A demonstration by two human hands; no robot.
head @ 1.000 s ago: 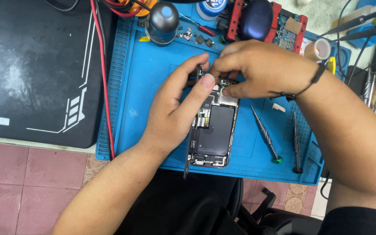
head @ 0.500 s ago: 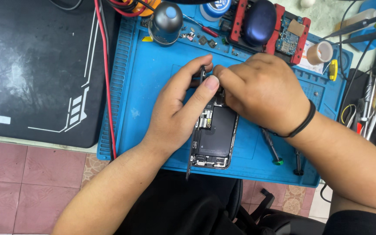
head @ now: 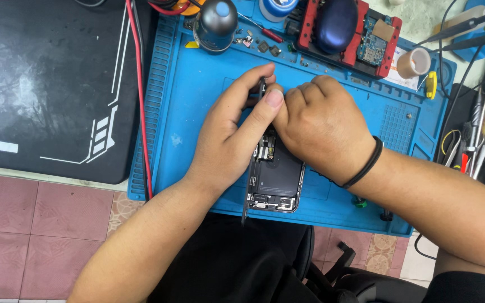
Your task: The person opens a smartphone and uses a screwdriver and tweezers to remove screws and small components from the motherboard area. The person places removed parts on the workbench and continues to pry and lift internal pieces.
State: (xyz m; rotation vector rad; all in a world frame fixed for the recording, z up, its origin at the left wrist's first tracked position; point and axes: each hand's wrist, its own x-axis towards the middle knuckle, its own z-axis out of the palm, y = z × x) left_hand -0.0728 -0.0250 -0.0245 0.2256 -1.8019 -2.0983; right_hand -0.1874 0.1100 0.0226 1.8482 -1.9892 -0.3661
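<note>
We see a bright blue work mat point(head: 197, 106) with a ridged left border. Beside it lies a black mat point(head: 46, 84) with thin white line markings. A red cable point(head: 140, 112) runs between them. The opened phone point(head: 276, 179) is black inside with small silver parts. A black band point(head: 366, 164) circles the right wrist. The floor point(head: 29, 224) has pinkish-red tiles, and the clamp point(head: 343, 33) at the top is red around a dark blue oval.

Pinkish tiled floor point(head: 40, 224) lies below a black swivel chair base point(head: 338, 269)

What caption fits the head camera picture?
Two hands, left and right, work on an opened phone on a blue mat.
</note>
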